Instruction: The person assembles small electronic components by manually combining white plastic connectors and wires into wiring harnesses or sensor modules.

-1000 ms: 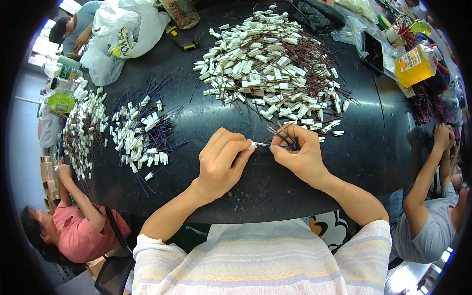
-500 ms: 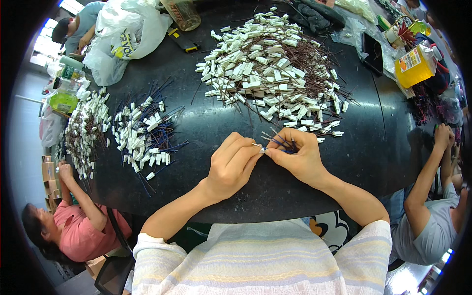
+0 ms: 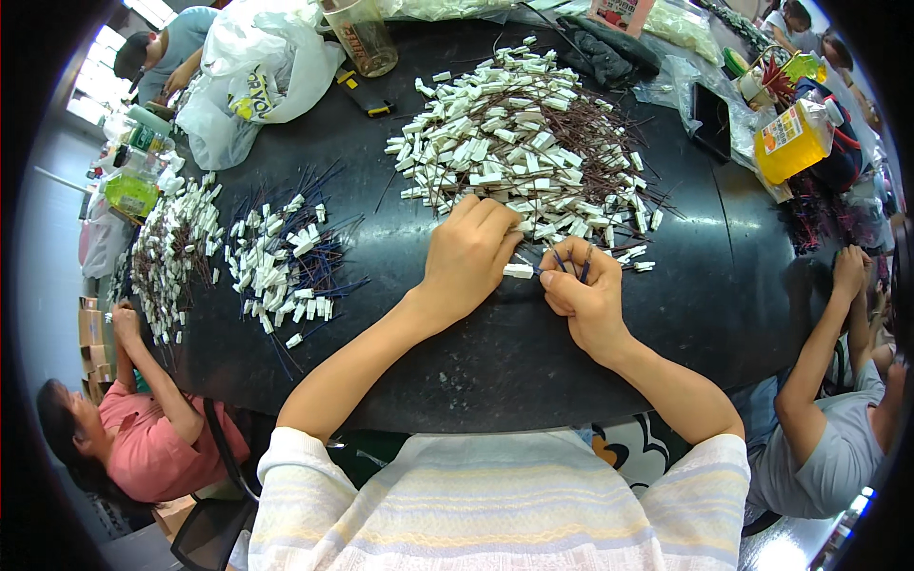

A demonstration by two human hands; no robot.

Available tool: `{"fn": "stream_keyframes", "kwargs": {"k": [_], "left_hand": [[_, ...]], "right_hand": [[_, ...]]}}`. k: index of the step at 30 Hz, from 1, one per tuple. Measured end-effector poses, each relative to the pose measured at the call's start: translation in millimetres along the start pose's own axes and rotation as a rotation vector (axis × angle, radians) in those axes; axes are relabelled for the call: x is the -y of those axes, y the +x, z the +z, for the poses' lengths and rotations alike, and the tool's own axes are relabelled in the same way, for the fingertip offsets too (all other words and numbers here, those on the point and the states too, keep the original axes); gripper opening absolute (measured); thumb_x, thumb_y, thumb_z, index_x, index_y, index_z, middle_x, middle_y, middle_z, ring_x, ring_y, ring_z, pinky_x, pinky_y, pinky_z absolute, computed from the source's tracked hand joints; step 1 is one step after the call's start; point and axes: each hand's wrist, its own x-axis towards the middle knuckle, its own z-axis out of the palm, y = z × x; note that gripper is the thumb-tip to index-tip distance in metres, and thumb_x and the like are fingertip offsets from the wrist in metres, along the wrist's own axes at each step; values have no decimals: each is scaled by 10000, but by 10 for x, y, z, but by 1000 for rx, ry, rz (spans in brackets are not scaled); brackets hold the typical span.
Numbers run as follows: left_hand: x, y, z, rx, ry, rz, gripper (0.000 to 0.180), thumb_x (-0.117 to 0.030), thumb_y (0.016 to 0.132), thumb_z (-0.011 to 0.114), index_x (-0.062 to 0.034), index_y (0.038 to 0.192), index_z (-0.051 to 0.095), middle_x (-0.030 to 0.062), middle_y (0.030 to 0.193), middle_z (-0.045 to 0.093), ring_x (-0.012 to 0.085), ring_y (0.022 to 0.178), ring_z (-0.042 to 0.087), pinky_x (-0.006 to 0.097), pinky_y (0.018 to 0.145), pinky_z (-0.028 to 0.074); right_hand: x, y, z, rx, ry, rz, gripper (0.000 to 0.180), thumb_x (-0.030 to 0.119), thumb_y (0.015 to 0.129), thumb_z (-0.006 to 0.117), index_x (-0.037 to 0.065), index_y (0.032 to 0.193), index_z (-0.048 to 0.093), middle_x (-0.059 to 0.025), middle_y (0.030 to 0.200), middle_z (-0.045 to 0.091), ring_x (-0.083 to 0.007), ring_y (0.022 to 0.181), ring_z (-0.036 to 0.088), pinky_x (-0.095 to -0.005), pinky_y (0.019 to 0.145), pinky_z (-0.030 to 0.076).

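My right hand [image 3: 592, 295] is closed around several short blue wires [image 3: 583, 266]. A small white plastic connector [image 3: 518, 271] sticks out to the left of its thumb and fingertip, on the end of a blue wire. Further left and a little higher is my left hand [image 3: 466, 252], its fingers bent together at the near edge of a large heap of white connectors with brown wires [image 3: 505, 143]. Whatever is between its fingertips is hidden.
To the left lie a heap of connectors with blue wires [image 3: 286, 252] and another with brown wires [image 3: 176, 247]. Behind them are a plastic bag [image 3: 271, 71], a yellow-black cutter [image 3: 367, 95] and a clear cup [image 3: 362, 38]. A phone [image 3: 710, 122] and a yellow drink bottle [image 3: 795, 141] stand right. People sit either side.
My left hand has moved up and away from my right hand to the brown-wire heap. A white connector now shows at my right fingertips, and my right fingers have curled in.
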Motion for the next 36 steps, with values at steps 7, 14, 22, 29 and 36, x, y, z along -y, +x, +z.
{"fn": "stream_keyframes", "kwargs": {"k": [7, 14, 22, 29, 36], "left_hand": [[-213, -209, -377, 61, -316, -436, 106, -5, 735, 650, -17, 833, 612, -8, 672, 525, 37, 551, 414, 179, 472, 317], [-223, -332, -398, 48, -367, -435, 113, 3, 736, 647, -16, 845, 624, -17, 672, 514, 23, 554, 409, 168, 462, 304], [-213, -346, -380, 40, -305, -237, 141, 38, 693, 658, -10, 822, 624, 47, 679, 554, 94, 538, 465, 212, 455, 343], [-276, -331, -347, 30, -326, -171, 135, 60, 660, 655, 11, 775, 604, 105, 695, 600, 211, 549, 516, 297, 488, 405], [-175, -248, -395, 160, -355, -200, 157, 48, 682, 653, 0, 828, 616, 94, 707, 585, 159, 557, 522, 235, 490, 395]], "right_hand": [[36, 31, 27, -93, -318, -99, 73, 50, 724, 608, -5, 706, 564, 30, 624, 490, -20, 566, 370, -186, 519, 292], [8, 37, 39, -39, -377, -171, 57, 24, 678, 594, -19, 672, 556, 14, 641, 502, -29, 570, 390, -188, 511, 314], [-3, 32, 76, -18, -347, -169, 66, 17, 677, 600, -29, 676, 553, 7, 658, 528, -25, 602, 449, -178, 533, 359], [45, 10, 46, 76, -399, -98, 79, 39, 707, 607, -32, 715, 573, -10, 689, 571, -34, 626, 501, -173, 551, 393], [10, 20, 22, 36, -331, -186, 71, 39, 719, 609, -24, 732, 578, 4, 641, 546, -37, 594, 485, -178, 528, 380]]}}
